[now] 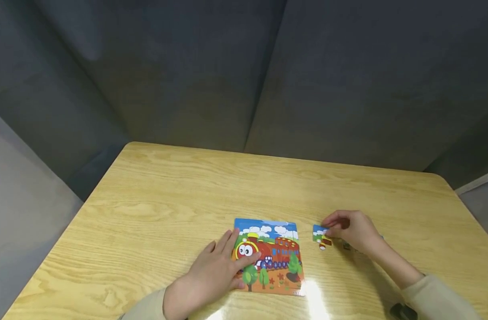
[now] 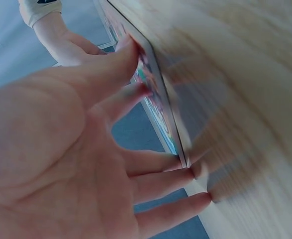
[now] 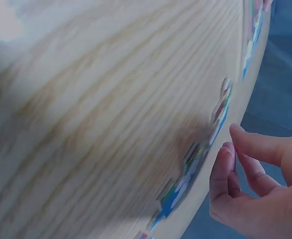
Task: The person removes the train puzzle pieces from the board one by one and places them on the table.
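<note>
My left hand [image 1: 212,273] lies with fingers spread over the left side of a jigsaw puzzle [image 1: 281,280] showing a red cartoon train. In the left wrist view, the thumb [image 2: 128,55] touches the puzzle face and other fingertips reach its edge and the table. To the right, my right hand [image 1: 355,231] is bent over loose puzzle pieces [image 1: 319,232], its thumb and fingertips close together. Several of these pieces [image 3: 185,174] lie in a row beside the fingers in the right wrist view. I cannot tell whether the right fingertips hold a piece.
Both hands work over a light wood-grain table [image 1: 168,191]. Dark grey fabric panels [image 1: 196,75] stand behind it. A dark object [image 1: 403,311] shows by the right sleeve at the bottom. Light glares off the tabletop just below the puzzle's right corner.
</note>
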The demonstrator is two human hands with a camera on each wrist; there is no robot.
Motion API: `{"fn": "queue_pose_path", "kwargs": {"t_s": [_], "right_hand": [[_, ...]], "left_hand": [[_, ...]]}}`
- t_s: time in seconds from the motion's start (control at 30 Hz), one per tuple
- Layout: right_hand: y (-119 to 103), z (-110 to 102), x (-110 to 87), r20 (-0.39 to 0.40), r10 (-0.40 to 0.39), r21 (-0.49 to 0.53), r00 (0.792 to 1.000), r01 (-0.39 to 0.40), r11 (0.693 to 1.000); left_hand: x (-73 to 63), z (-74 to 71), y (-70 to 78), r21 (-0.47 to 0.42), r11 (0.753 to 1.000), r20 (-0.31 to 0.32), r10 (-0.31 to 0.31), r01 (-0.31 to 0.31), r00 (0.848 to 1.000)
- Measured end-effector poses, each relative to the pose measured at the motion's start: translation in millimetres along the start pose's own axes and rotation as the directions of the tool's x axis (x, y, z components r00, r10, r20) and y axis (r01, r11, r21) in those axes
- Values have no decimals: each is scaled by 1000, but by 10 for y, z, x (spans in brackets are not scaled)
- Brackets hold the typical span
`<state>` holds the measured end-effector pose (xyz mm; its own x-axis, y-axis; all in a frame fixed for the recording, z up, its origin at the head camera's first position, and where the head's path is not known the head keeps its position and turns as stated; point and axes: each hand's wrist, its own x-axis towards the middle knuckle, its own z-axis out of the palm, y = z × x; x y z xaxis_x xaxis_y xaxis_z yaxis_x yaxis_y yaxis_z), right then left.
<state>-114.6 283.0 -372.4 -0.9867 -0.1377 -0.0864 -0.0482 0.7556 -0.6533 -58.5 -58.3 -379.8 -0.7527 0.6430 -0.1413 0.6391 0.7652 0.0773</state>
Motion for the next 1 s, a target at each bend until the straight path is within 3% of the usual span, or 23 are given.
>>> {"fn": "queue_pose_path", "kwargs": {"t_s": [0.1,0.27,0.43,0.57,0.73,1.0], "right_hand": [[-85,21,-26,37,19,86,999,-22,996],[-252,139,-96,138,-20,249,990,-15,968],[-363,343,-147,211,-83,312,974,13,950],[-398,465,-174,199,-117,269,973,61,961],[-434,518,-180,160,-112,163,981,85,983],[-493,544,-136,197,-109,103,974,90,991]], "left_hand": [[-1,-5,-15,-16,1000,-1,5,-5,1000],[-7,-14,-32,-56,998,-14,13,-14,1000],[2,-33,-1,-58,998,-53,27,-30,998],[60,-53,101,30,995,-82,97,-95,992],[163,-35,220,103,975,-70,204,-196,976],[208,41,268,183,963,-55,212,-199,976]]}}
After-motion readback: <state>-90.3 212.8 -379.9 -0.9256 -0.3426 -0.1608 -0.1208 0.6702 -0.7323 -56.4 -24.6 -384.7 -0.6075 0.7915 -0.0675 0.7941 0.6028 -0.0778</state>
